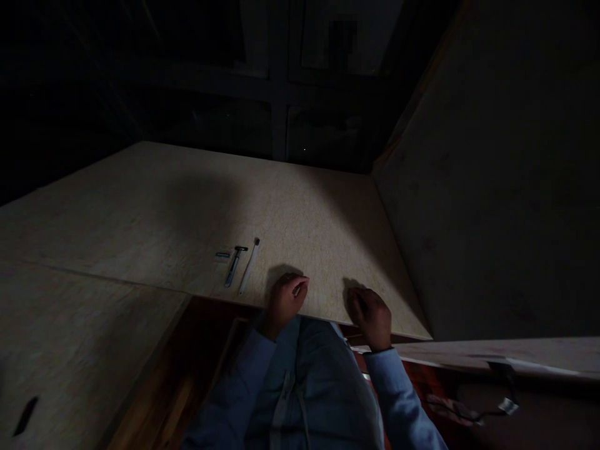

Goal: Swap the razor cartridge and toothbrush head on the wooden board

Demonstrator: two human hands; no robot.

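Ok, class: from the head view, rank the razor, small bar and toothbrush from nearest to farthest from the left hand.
From the left hand:
1. Toothbrush, to its left
2. Razor, middle of the three
3. Small bar, leftmost

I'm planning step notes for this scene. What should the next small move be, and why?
Probably move the left hand slightly left to the toothbrush. It lies between that hand and the razor, the right hand is farther away, and no object shows in either curled hand.
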